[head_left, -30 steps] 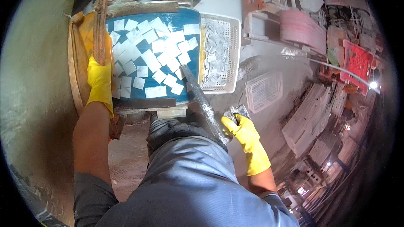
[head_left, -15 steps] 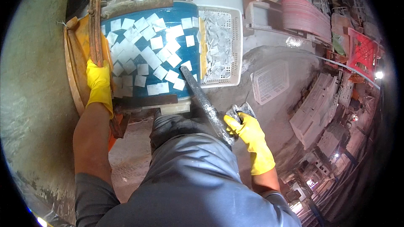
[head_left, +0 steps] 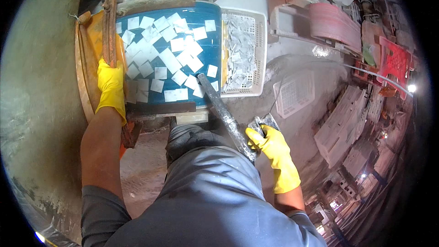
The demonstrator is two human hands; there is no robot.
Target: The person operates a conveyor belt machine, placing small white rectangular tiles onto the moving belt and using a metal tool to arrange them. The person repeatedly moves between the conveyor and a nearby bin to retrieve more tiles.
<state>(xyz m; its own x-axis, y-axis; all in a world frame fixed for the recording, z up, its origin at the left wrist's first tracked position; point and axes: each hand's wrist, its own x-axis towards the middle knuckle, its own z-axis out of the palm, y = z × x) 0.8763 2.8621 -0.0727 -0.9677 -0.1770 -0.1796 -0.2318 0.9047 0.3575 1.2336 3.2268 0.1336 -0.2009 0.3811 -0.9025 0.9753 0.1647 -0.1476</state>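
Across a blue belt, white tiles lie just right of the left hand, which is wrapped around a forward-pointing rusty bar; the right hand, farther off, curls at a grey box, its hold unclear

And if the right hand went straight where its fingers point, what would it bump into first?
Probably the long dark bar just left of the right hand, but depth is unclear, so it might pass over or under it.

Glare whitening tiles right of the left hand, small light glowing beyond the right hand, edges curved, corners black
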